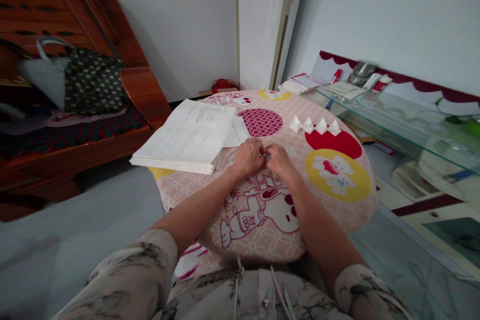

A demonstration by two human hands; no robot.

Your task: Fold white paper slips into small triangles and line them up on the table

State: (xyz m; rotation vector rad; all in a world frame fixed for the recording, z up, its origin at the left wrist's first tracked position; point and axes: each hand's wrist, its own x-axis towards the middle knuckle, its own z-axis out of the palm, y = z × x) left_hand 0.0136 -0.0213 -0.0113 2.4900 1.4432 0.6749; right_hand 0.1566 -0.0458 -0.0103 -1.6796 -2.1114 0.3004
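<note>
My left hand [249, 157] and my right hand [278, 160] meet over the middle of the round table, fingers curled in and nearly touching. Between the fingertips is something small and greyish, mostly hidden, that I cannot make out. Left of my hands, a thick stack of printed paper [180, 135] lies open. A loose printed sheet [237, 132] sticks out from beside it, close to my left hand. To the right and farther back, several small folded white paper shapes [321, 126] stand in a row, pointed at the top.
A patterned tablecloth [210, 200] covers the table. On the right stands a glass-topped cabinet [405, 130] with metal containers and papers. A wooden bench [142, 90] with a dark patterned bag [92, 80] is at the left. Behind the table rises a white floor-standing air conditioner [260, 35].
</note>
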